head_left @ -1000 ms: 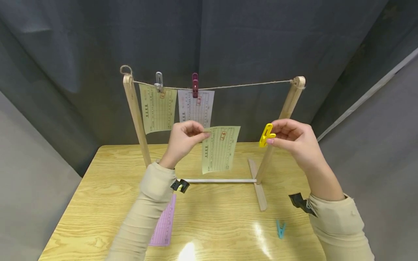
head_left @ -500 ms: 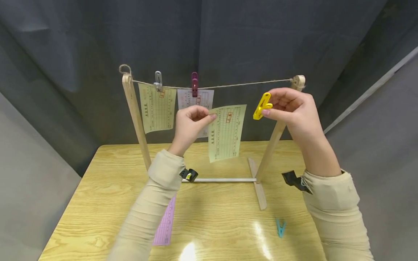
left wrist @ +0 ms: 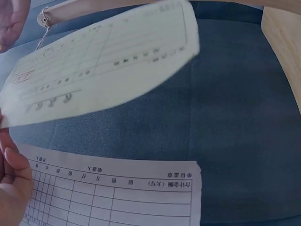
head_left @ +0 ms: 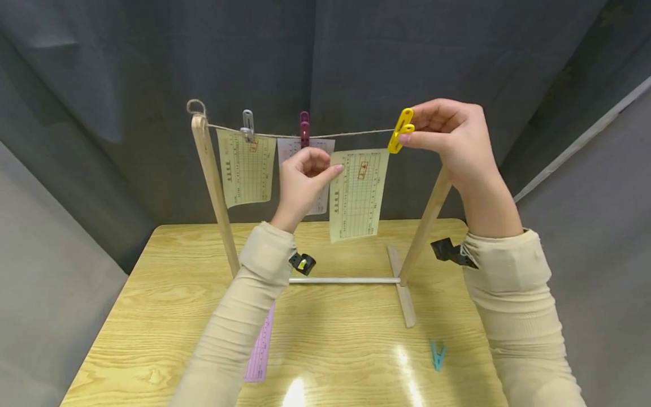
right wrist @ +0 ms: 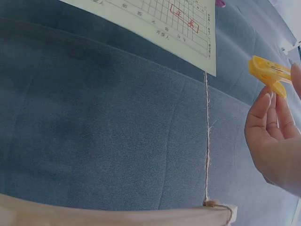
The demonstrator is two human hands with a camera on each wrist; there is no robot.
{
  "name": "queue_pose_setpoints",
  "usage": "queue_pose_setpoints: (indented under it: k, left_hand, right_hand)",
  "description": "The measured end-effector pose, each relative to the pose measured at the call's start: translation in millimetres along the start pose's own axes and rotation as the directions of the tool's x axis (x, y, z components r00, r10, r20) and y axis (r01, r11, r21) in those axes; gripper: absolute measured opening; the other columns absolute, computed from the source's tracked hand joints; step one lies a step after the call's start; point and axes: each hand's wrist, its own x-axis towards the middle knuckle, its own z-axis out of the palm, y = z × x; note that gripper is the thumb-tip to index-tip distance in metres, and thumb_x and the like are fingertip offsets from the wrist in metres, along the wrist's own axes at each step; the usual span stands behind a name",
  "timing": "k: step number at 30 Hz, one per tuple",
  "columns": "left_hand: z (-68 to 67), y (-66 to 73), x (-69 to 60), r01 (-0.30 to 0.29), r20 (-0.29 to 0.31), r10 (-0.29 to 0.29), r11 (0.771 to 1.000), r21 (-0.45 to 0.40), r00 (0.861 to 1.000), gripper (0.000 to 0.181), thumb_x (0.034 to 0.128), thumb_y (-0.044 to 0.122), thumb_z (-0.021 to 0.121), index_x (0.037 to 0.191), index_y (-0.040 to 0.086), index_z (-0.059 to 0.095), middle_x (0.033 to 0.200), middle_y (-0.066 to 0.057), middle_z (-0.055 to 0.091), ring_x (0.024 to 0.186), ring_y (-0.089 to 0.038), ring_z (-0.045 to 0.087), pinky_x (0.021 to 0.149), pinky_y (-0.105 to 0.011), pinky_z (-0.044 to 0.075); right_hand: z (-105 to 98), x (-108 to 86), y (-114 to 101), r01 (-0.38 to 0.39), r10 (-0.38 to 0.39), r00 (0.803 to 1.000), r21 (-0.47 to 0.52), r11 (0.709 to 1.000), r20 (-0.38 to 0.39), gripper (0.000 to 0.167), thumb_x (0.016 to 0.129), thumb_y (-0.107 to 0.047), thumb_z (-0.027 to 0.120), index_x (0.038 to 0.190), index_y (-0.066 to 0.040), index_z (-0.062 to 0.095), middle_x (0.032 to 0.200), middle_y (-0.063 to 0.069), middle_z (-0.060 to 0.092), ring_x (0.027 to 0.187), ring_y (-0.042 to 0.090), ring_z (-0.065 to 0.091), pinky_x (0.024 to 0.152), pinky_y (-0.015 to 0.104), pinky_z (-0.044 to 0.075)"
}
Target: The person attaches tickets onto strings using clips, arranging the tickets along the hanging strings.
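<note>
Toward the table's (head_left: 168,316) back edge, two slips (head_left: 247,178) hang, left grip (head_left: 302,183) pinching an unpegged third (head_left: 359,198), right grip (head_left: 455,138) a peg (head_left: 400,133).

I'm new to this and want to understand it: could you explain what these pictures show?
There's no machine here, just a person's bare hands. The wide picture comes from a camera on the head; the smaller two come from cameras on each wrist.

The left hand pinches a pale green slip of paper; the right hand holds a yellow clip.

On the table stands a wooden frame with a string across it. There, a grey clip and a dark red clip hold other slips. A purple slip, partly hidden by a sleeve, and a blue clip lie on the table.
</note>
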Motion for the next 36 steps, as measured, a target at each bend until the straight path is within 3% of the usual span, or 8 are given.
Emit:
queue_pose_setpoints:
  k: [4, 15, 23, 29, 36]
  left_hand:
    - [3.0, -13.8, 6.9, -0.049, -0.023, 0.05, 0.998, 0.034, 0.998, 0.027, 0.0733, 0.002, 0.074, 0.084, -0.003, 0.05, 0.078, -0.017, 0.065, 0.064, -0.009, 0.057, 0.06, -0.021, 0.045]
    - [8.8, -16.1, 11.6, -0.127, -0.078, 0.133, 0.989, 0.076, 0.988, 0.034, 0.0737, 0.003, 0.074, 0.075, 0.002, 0.04, 0.077, -0.016, 0.067, 0.061, -0.011, 0.059, 0.058, -0.022, 0.047]
    - [12.9, -14.5, 12.9, -0.148, -0.115, 0.158, 0.984, 0.097, 0.981, 0.034, 0.0733, 0.001, 0.074, 0.074, 0.003, 0.04, 0.076, -0.015, 0.067, 0.06, -0.012, 0.059, 0.056, -0.021, 0.046]
    - [14.2, -13.3, 13.3, -0.145, -0.114, 0.156, 0.984, 0.105, 0.981, 0.033, 0.0743, 0.002, 0.073, 0.076, 0.003, 0.041, 0.076, -0.015, 0.067, 0.06, -0.012, 0.059, 0.056, -0.02, 0.045]
    - [13.8, -13.9, 14.1, -0.147, -0.115, 0.16, 0.983, 0.113, 0.98, 0.033, 0.0736, 0.002, 0.074, 0.077, 0.001, 0.041, 0.078, -0.016, 0.067, 0.061, -0.016, 0.06, 0.055, -0.02, 0.044]
  right_hand:
    - [2, 10.6, 0, -0.002, 0.002, 1.0, -0.016, 1.0, 0.006, 0.018, 0.068, 0.017, 0.068, 0.083, 0.008, 0.068, 0.076, 0.01, 0.067, 0.065, 0.019, 0.061, 0.068, 0.023, 0.051]
    - [8, 32.7, 4, -0.044, 0.045, 0.999, -0.049, 0.998, 0.016, 0.014, 0.067, 0.017, 0.07, 0.074, 0.005, 0.069, 0.071, 0.009, 0.067, 0.064, 0.018, 0.061, 0.066, 0.023, 0.05]
    - [14, 49.1, 7, -0.069, 0.07, 0.998, -0.193, 0.979, -0.001, 0.011, 0.066, 0.013, 0.073, 0.067, 0.002, 0.07, 0.067, 0.005, 0.066, 0.069, 0.02, 0.058, 0.063, 0.024, 0.047]
    - [12, 57.9, 9, -0.077, 0.092, 0.995, -0.299, 0.951, 0.036, 0.011, 0.068, 0.01, 0.074, 0.066, -0.001, 0.071, 0.066, 0.004, 0.066, 0.066, 0.018, 0.06, 0.064, 0.024, 0.047]
    - [10, 62.1, 15, -0.106, 0.131, 0.99, -0.327, 0.939, 0.055, 0.011, 0.069, 0.009, 0.074, 0.068, -0.002, 0.071, 0.068, 0.003, 0.066, 0.069, 0.018, 0.06, 0.066, 0.024, 0.047]
